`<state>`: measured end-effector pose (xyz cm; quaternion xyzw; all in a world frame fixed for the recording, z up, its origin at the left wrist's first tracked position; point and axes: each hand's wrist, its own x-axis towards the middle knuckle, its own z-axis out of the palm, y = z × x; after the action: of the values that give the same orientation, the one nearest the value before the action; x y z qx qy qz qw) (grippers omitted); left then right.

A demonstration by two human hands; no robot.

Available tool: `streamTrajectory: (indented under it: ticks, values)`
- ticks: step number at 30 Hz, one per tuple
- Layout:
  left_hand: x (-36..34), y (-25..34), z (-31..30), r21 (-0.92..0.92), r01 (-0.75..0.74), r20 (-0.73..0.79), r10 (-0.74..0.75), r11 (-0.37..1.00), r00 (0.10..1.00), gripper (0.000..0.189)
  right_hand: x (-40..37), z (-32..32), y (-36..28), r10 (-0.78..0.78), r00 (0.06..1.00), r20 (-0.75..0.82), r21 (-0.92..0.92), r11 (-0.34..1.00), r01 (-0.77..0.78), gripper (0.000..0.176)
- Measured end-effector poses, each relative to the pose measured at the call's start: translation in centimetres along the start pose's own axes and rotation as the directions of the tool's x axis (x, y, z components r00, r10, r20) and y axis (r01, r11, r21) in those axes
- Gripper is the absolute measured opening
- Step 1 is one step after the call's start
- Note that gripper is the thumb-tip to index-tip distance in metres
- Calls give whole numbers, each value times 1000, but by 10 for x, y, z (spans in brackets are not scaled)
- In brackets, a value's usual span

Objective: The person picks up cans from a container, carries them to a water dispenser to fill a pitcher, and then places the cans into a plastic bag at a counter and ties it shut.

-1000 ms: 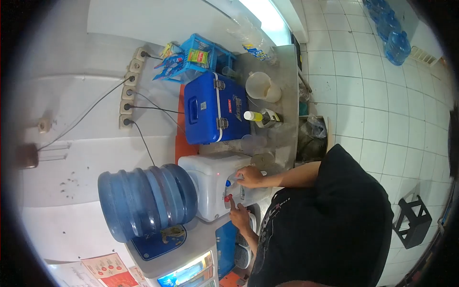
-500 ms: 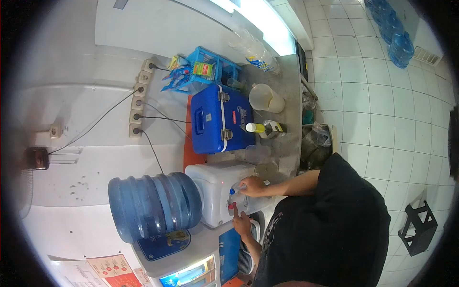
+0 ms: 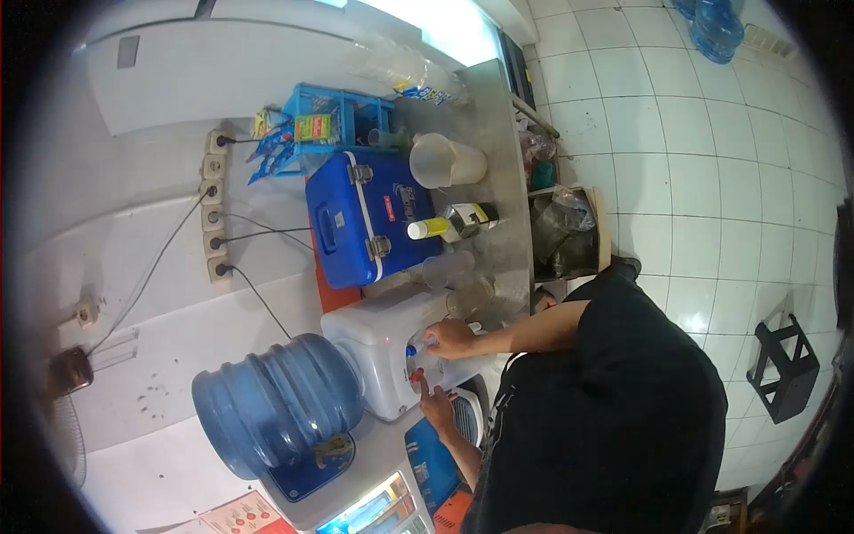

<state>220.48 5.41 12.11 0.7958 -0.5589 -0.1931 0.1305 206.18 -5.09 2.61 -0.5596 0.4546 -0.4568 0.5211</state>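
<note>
My left hand (image 3: 436,409) reaches to the white water dispenser (image 3: 374,334), its index finger stretched out against the red tap (image 3: 415,376). Beside it, my right hand (image 3: 452,338) is closed around what looks like a clear cup (image 3: 431,363), partly hidden by the fingers, in front of the taps. The blue tap (image 3: 410,351) shows next to my right fingertips. A large blue water bottle (image 3: 276,400) sits on the dispenser. Clear plastic containers (image 3: 470,298) stand close to my right wrist.
Along the metal counter (image 3: 503,133) are a blue cooler box (image 3: 365,214), a yellow-capped bottle (image 3: 449,224), a white pitcher (image 3: 445,162) and a blue basket (image 3: 342,125). Cords run from a socket strip (image 3: 213,205). A black stool (image 3: 783,369) stands on the tiled floor.
The view has shifted, so the counter and dispenser appear farther left. Both hands keep about the same places at the taps.
</note>
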Motion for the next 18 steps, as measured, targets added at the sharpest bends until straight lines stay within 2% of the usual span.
streamTrajectory:
  ticks: [2,4,6,8,9,10,11,12,13,14,15,16,17,18]
  values:
    - [-4,0,-2,-4,2,-2,-2,1000,1000,62,-4,0,0,-32,999,-10,2,999,32,33]
    - [-8,19,-3,-29,46,15,-45,999,999,62,-5,-7,-5,1,1000,-1,5,1000,-1,34]
    - [-2,-2,1,-117,96,6,-96,988,995,62,-4,-8,-5,-27,1000,-8,-6,1000,27,34]
    - [-1,-13,1,27,114,17,-114,993,993,64,-3,-9,-4,-60,998,-9,-21,998,60,34]
    - [-3,-9,-1,-2,138,-2,-138,990,990,64,-2,-8,-4,-61,998,-33,-25,998,60,32]
    - [-6,4,-3,68,139,-2,-139,988,990,65,-2,-7,-5,-69,997,-42,-30,997,68,31]
    - [-8,15,-4,129,148,-7,-148,981,989,66,0,-6,-4,-95,995,20,-50,994,96,31]
    - [-11,22,-7,81,197,-41,-194,977,980,66,1,-6,-5,-65,998,-1,-7,998,65,30]
    - [-12,28,-10,152,172,-34,-169,973,985,66,1,-6,-6,-32,999,-20,32,999,33,28]
    - [-12,29,-11,220,145,-24,-143,965,989,67,2,-6,-4,-59,997,43,3,998,59,28]
    - [-13,24,-8,168,191,-54,-185,967,981,67,2,-6,-1,-54,998,27,-2,999,54,28]
    - [-13,19,-5,174,162,-77,-150,971,986,67,5,-5,1,-51,999,8,-7,999,51,29]
    - [-12,16,-2,183,132,-98,-116,974,988,66,6,-5,-1,-74,995,63,-37,996,77,29]
    - [-14,14,0,134,173,-122,-157,976,980,66,6,-6,-3,-95,995,23,-12,995,95,28]
